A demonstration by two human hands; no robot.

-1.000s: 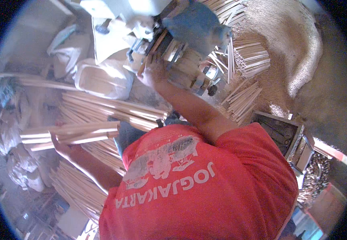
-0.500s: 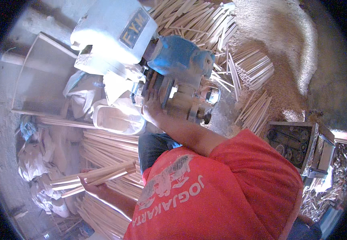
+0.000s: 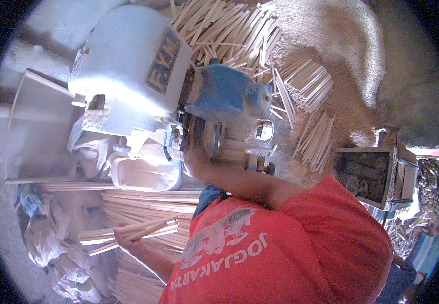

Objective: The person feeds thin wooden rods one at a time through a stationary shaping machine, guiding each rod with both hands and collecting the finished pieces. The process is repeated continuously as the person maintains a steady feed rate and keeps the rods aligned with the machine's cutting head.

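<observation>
In my left hand (image 3: 128,244) is a small bundle of wooden strips (image 3: 153,229), with the fingers wrapped round it near its middle. The bundle lies over a larger heap of long strips (image 3: 143,202). My right hand (image 3: 195,154) reaches into the feed side of a woodworking machine (image 3: 224,96), which has a blue housing and a big pale grey cover (image 3: 128,55). Shadow and blur hide the fingertips there, and whether a strip is under them does not show.
Beside my right hand stands a pale plastic tub (image 3: 146,175). Dusty sacks (image 3: 57,243) line the left. Beyond the machine, a pile of strips (image 3: 224,30) and stacked strips (image 3: 308,83) lie by sawdust (image 3: 326,30). An open-sided box with pulleys (image 3: 361,175) stands at the right.
The whole view has shifted, so the machine sits lower in it. My left hand and its strips are a little farther right. My right hand stays at the machine, its fingers now darker.
</observation>
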